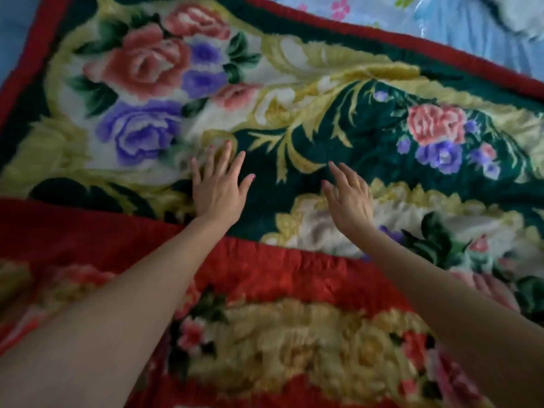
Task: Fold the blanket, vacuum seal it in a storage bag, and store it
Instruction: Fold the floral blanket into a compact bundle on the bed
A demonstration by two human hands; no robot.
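A thick plush blanket (pixel 323 107) with roses, yellow scrolls, dark green ground and a red border fills most of the view, spread flat. A folded-over layer with a red band (pixel 279 272) lies along the near side. My left hand (pixel 219 187) lies flat on the green part with fingers straight and spread. My right hand (pixel 348 195) hovers at or just touches the blanket beside it, fingers straight and relaxed. Neither hand holds anything.
A light blue sheet with small flower prints (pixel 459 28) shows beyond the blanket's far red edge at the top right. A pale crumpled cloth (pixel 518 16) sits in the top right corner. Blue surface (pixel 14 39) also shows at the top left.
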